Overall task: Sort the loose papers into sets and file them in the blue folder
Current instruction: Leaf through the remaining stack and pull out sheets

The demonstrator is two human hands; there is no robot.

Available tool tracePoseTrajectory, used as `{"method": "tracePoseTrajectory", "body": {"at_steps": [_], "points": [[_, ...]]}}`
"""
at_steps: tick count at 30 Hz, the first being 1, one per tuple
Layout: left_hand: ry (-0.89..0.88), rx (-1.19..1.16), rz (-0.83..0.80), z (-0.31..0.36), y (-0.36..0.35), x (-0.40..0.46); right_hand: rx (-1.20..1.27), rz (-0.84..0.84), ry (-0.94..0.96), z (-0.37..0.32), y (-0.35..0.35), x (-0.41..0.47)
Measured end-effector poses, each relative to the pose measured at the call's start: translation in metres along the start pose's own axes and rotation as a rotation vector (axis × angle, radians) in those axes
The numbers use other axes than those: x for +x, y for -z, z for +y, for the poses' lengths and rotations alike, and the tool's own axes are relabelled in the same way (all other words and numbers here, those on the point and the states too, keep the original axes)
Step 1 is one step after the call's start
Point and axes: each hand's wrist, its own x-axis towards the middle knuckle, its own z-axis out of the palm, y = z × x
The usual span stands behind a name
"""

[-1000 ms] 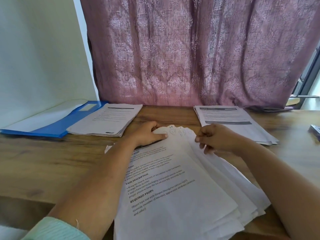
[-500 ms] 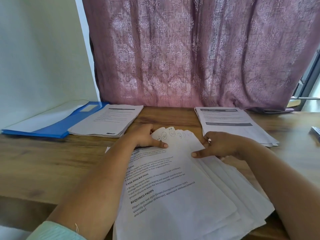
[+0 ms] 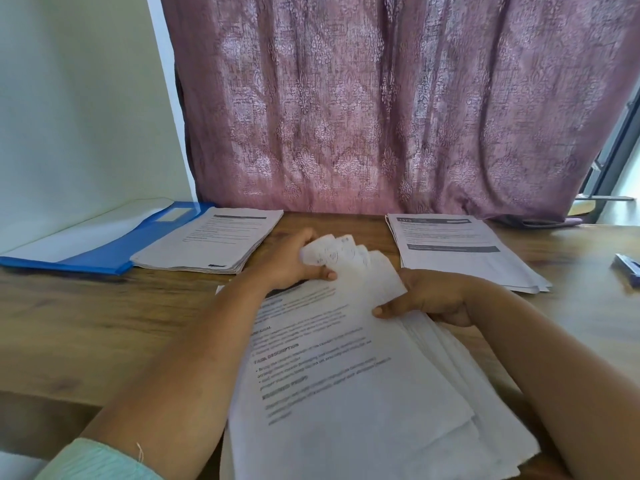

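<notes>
the fanned stack of loose papers [image 3: 363,393] lies on the wooden table [image 3: 104,323] at the near edge, and everything else is placed from it. its near end runs off the bottom of the picture, and the printed text on the top sheet is too blurred to read. the left hand [image 3: 294,261] pinches the fanned far corners, thumb on top, the other fingers hidden behind the sheets. the right hand [image 3: 433,299] holds the stack's right edge, thumb pressed on top, its fingers tucked under the paper and out of sight. beyond the stack to the left sits a sorted pile [image 3: 207,244], partly overlapping the open blue folder [image 3: 104,251] further left. beyond the stack to the right lies a second pile [image 3: 460,247]. a dark object [image 3: 628,268], cut off at the right edge, cannot be identified.
</notes>
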Motion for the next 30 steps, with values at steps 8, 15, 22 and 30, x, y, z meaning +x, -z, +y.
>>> {"method": "tracePoseTrajectory", "body": {"at_steps": [8,15,22,30], "points": [[-0.126,-0.004,0.398,0.006,0.004,0.001,0.07,0.025,-0.006,0.007,0.01,0.007],[0.013,0.195,0.67,0.0,0.003,0.006,0.106,0.409,0.167,0.008,0.019,0.014],[0.128,-0.696,0.392,0.023,0.001,-0.005,0.343,0.765,0.439,0.004,0.033,0.012],[-0.371,-0.449,0.584,0.042,-0.007,-0.018,-0.107,1.09,0.71,-0.006,0.017,0.002]]}}
